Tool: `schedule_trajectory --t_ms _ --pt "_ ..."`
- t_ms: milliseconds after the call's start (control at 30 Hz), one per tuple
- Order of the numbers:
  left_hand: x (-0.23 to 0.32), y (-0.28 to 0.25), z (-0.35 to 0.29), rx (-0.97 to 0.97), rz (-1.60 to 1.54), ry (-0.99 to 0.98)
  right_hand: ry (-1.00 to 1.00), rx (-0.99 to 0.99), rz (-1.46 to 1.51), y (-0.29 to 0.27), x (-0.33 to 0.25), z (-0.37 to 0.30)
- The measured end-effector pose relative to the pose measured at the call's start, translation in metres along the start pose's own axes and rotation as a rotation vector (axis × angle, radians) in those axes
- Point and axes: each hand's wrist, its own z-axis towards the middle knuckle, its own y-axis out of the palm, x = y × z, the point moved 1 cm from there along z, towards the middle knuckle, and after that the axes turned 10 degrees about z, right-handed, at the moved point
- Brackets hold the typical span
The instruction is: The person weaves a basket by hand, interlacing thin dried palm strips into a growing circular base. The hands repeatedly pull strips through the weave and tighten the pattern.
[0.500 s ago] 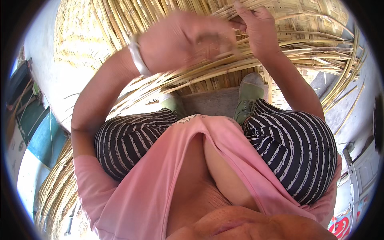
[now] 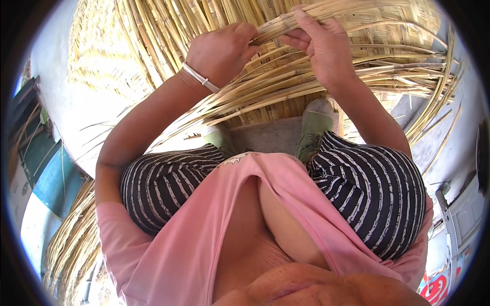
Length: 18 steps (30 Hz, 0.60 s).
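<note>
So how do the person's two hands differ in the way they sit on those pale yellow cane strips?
The left hand is curled into a fist around the pale yellow cane strips, knuckles up; the right hand lies flatter, fingers stretched leftward over the bundle. The left wrist carries a white bangle; the right wrist is bare. Both grip the same bundle above the woven cane mat.
</note>
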Motion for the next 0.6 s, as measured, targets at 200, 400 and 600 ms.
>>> schedule_trajectory --t_ms 200,400,600 --pt "0.000 -0.003 -0.002 -0.120 -0.015 0.059 -0.075 -0.121 -0.149 -0.006 0.008 0.000" --pt "-0.012 -0.010 0.003 -0.221 -0.261 0.123 -0.145 -0.193 -0.204 -0.005 0.018 -0.007" --pt "-0.008 -0.042 0.011 -0.497 -0.908 0.082 -0.080 -0.145 -0.224 -0.013 0.023 0.000"
